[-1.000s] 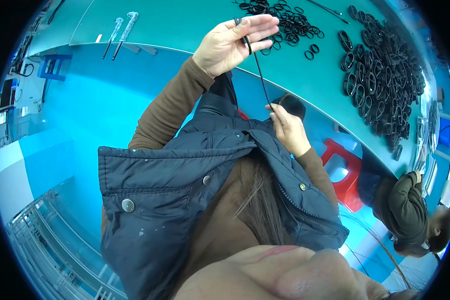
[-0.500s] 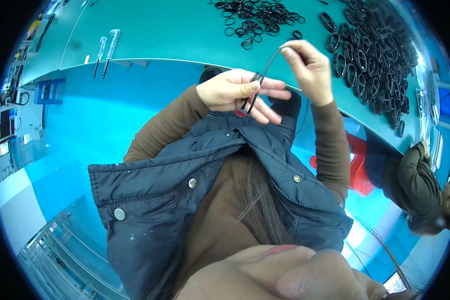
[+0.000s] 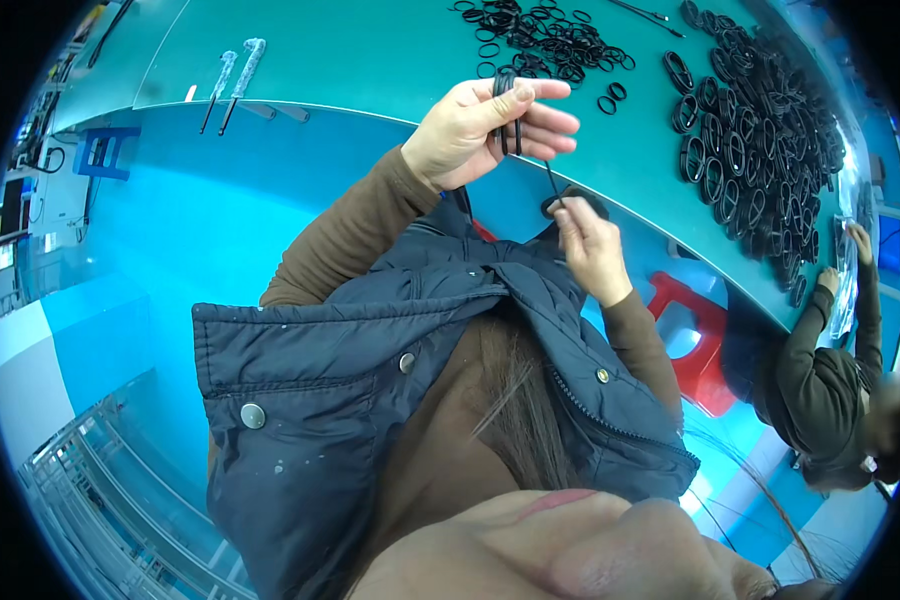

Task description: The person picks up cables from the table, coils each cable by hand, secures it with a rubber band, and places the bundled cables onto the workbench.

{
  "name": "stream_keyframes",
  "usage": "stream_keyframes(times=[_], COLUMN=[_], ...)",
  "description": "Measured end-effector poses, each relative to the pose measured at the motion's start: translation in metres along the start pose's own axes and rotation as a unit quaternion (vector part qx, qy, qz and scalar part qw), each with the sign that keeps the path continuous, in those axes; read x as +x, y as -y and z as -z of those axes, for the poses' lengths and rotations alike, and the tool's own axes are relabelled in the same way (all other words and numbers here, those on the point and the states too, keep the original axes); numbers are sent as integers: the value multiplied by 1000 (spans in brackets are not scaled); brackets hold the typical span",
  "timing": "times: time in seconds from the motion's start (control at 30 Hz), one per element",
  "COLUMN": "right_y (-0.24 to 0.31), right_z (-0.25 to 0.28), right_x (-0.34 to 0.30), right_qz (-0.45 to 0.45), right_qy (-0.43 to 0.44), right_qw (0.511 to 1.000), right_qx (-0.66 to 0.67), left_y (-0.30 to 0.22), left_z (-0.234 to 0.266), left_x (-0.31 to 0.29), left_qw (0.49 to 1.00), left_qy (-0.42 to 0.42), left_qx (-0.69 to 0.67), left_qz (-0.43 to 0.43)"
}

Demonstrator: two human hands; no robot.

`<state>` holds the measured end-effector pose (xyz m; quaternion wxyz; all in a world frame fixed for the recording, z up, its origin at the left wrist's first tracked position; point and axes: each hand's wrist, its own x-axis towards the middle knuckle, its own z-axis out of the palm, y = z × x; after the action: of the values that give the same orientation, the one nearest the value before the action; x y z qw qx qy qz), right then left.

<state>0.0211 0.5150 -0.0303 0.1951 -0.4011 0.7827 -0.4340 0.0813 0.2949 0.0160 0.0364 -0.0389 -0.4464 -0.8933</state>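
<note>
Cable [image 3: 504,84], thin, black, round, rubbery-looking jacket: looped over the person's left hand [image 3: 462,128], at the near edge of the smooth green counter [image 3: 350,65]; can't tell how high above it. Left hand half open, thumb pinning loops against the fingers, other fingers stretched out. Right hand [image 3: 594,250] lower, nearly closed, fingertips pinching the strand that runs down from the loops. Should be light, bendy, slightly springy; not fragile, but sharp kinks won't help. Jacket maybe a bit slick. I'd hold the loops mid-bundle, thumb on top.
</note>
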Motion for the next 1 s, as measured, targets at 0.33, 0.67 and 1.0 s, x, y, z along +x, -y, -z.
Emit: stream_keyframes(times=[0.33,0.67,1.0], right_y=[54,8,15], right_z=[41,28,-3], right_x=[15,61,-28], right_qz=[251,48,73], right_qy=[-8,-32,65], right_qw=[960,979,992], right_qx=[-121,195,-84], left_y=[11,0,3], left_z=[21,-16,22], left_x=[8,-11,14], left_qw=[987,970,996], left_qy=[-9,154,30], left_qx=[157,64,25], left_qz=[-40,179,-75])
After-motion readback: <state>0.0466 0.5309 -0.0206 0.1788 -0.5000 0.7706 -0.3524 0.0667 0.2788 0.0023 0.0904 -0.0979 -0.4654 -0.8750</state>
